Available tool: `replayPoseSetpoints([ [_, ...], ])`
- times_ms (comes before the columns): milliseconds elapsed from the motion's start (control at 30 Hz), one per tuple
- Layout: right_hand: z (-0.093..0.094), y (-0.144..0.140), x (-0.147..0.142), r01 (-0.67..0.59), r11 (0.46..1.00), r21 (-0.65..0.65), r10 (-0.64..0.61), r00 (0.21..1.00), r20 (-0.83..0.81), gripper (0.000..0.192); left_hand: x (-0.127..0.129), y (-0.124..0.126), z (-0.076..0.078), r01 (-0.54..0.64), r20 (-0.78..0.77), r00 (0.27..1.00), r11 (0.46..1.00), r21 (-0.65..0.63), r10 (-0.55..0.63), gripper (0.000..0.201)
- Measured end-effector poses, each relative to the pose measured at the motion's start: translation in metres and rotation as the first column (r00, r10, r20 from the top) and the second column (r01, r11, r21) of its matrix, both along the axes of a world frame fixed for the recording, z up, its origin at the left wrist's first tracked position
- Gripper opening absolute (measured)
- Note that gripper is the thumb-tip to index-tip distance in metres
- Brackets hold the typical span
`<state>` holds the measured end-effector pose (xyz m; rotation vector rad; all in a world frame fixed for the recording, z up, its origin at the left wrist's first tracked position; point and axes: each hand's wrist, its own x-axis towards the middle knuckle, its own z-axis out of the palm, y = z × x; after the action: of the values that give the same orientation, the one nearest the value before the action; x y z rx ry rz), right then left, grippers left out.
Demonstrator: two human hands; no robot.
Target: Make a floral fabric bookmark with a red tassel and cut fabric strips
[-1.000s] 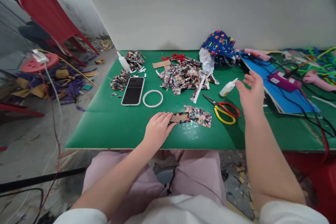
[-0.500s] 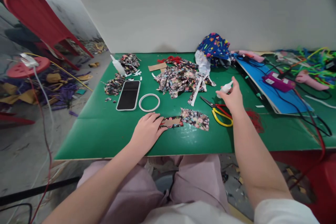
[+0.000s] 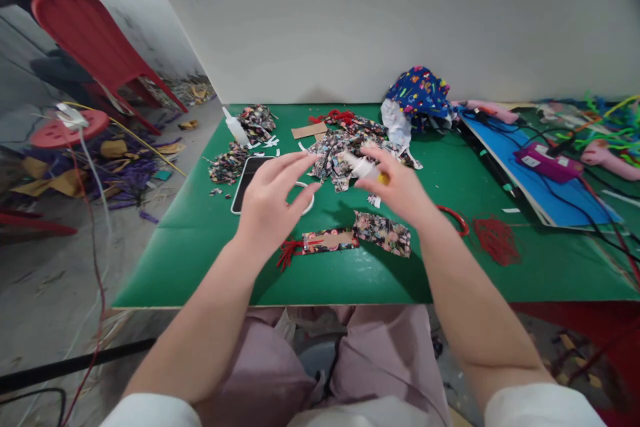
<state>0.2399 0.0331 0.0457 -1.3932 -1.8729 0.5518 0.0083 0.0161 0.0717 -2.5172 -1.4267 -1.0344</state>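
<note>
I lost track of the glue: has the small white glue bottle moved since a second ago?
Yes. The small white glue bottle left its spot beside the red-and-yellow scissors; the right hand now holds it over the floral fabric pile.

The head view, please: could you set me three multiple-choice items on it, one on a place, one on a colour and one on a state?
1. Where does the phone lie?
A. on the green table, left of the floral scrap heap
B. on the blue board
C. on the red chair

2. What colour is the table?
A. white
B. green
C. brown

3. What is the right hand doing?
A. lying flat and empty
B. holding the small white glue bottle
C. gripping scissors

Answers:
1 A: the phone sits face up beside the white ring, left of the heap.
2 B: the top is green all over.
3 B: the fingers close round the glue bottle above the table, while the left hand hovers open.
</note>
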Motion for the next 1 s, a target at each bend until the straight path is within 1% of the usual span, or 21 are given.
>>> replayPoseSetpoints([
  [67, -0.005, -0.004, -0.022, -0.081, 0.996, -0.037, 0.085, 0.989, 0.118, 0.053, 0.008, 0.001, -0.007, 0.073, -0.153, 0.986, 0.997, -0.006, -0.073, 0.048],
  [100, -0.009, -0.006, -0.03, -0.078, 0.997, -0.025, 0.081, 0.981, 0.177, 0.051, 0.012, 0.001, -0.013, 0.106, -0.236, 0.965, 0.993, -0.057, -0.117, 0.056],
  [167, -0.016, -0.01, -0.04, -0.065, 0.997, 0.043, 0.052, 0.965, 0.256, 0.051, 0.019, 0.0, -0.025, 0.105, -0.3, 0.943, 0.982, -0.156, -0.148, 0.067],
  [233, -0.02, -0.016, -0.044, -0.033, 0.989, 0.146, -0.007, 0.965, 0.262, 0.051, 0.024, -0.002, -0.037, 0.094, -0.272, 0.95, 0.973, -0.211, -0.151, 0.066],
  [300, -0.02, -0.021, -0.046, -0.03, 0.975, 0.218, -0.012, 0.982, 0.187, 0.051, 0.026, -0.006, -0.046, 0.091, -0.211, 0.966, 0.959, -0.27, -0.151, 0.051],
  [367, -0.019, -0.025, -0.047, -0.061, 0.967, 0.247, 0.048, 0.997, 0.059, 0.049, 0.028, -0.009, -0.051, 0.107, -0.121, 0.98, 0.935, -0.339, -0.156, 0.035],
  [433, -0.019, -0.029, -0.048, -0.096, 0.957, 0.275, 0.116, 0.992, -0.058, 0.045, 0.03, -0.012, -0.052, 0.146, 0.031, 0.989, 0.9, -0.412, -0.146, 0.028],
  [467, -0.02, -0.03, -0.048, -0.099, 0.949, 0.298, 0.134, 0.986, -0.098, 0.042, 0.031, -0.013, -0.052, 0.184, 0.144, 0.981, 0.866, -0.466, -0.131, 0.028],
  [500, -0.022, -0.03, -0.048, -0.099, 0.939, 0.33, 0.149, 0.98, -0.128, 0.041, 0.032, -0.013, -0.051, 0.24, 0.281, 0.954, 0.815, -0.528, -0.099, 0.029],
  [533, -0.025, -0.03, -0.049, -0.099, 0.925, 0.366, 0.165, 0.974, -0.153, 0.041, 0.033, -0.012, -0.05, 0.318, 0.434, 0.9, 0.748, -0.582, -0.044, 0.028],
  [567, -0.027, -0.029, -0.049, -0.093, 0.912, 0.398, 0.178, 0.968, -0.18, 0.043, 0.033, -0.011, -0.05, 0.418, 0.583, 0.812, 0.67, -0.614, 0.028, 0.028],
  [600, -0.03, -0.028, -0.049, -0.08, 0.903, 0.421, 0.183, 0.96, -0.212, 0.046, 0.032, -0.009, -0.049, 0.526, 0.707, 0.699, 0.593, -0.61, 0.108, 0.029],
  [633, -0.032, -0.027, -0.049, -0.057, 0.902, 0.428, 0.177, 0.953, -0.247, 0.047, 0.031, -0.006, -0.049, 0.624, 0.796, 0.578, 0.53, -0.574, 0.182, 0.03],
  [667, -0.034, -0.025, -0.049, -0.027, 0.91, 0.414, 0.157, 0.946, -0.283, 0.046, 0.029, -0.004, -0.049, 0.703, 0.854, 0.462, 0.488, -0.518, 0.24, 0.031],
  [700, -0.035, -0.023, -0.048, 0.004, 0.923, 0.385, 0.127, 0.941, -0.315, 0.043, 0.027, -0.003, -0.048, 0.765, 0.89, 0.36, 0.458, -0.453, 0.278, 0.033],
  [733, -0.035, -0.021, -0.048, 0.03, 0.936, 0.351, 0.094, 0.938, -0.333, 0.041, 0.024, -0.002, -0.048, 0.811, 0.912, 0.278, 0.434, -0.391, 0.301, 0.034],
  [767, -0.035, -0.019, -0.047, 0.046, 0.946, 0.322, 0.067, 0.941, -0.333, 0.038, 0.022, -0.002, -0.047, 0.846, 0.923, 0.221, 0.409, -0.342, 0.314, 0.037],
  [800, -0.034, -0.018, -0.046, 0.048, 0.951, 0.304, 0.051, 0.949, -0.311, 0.037, 0.02, -0.003, -0.047, 0.872, 0.929, 0.188, 0.381, -0.308, 0.32, 0.04],
  [833, -0.034, -0.016, -0.046, 0.039, 0.954, 0.298, 0.047, 0.96, -0.274, 0.035, 0.018, -0.005, -0.046, 0.893, 0.931, 0.178, 0.345, -0.289, 0.319, 0.044],
  [933, -0.033, -0.013, -0.045, -0.034, 0.953, 0.301, 0.082, 0.985, -0.149, 0.033, 0.015, -0.01, -0.044, 0.931, 0.933, 0.235, 0.214, -0.297, 0.274, 0.05],
  [1000, -0.034, -0.013, -0.047, -0.103, 0.96, 0.26, 0.148, 0.976, -0.16, 0.035, 0.013, -0.012, -0.044, 0.945, 0.938, 0.274, 0.12, -0.304, 0.214, 0.051],
])
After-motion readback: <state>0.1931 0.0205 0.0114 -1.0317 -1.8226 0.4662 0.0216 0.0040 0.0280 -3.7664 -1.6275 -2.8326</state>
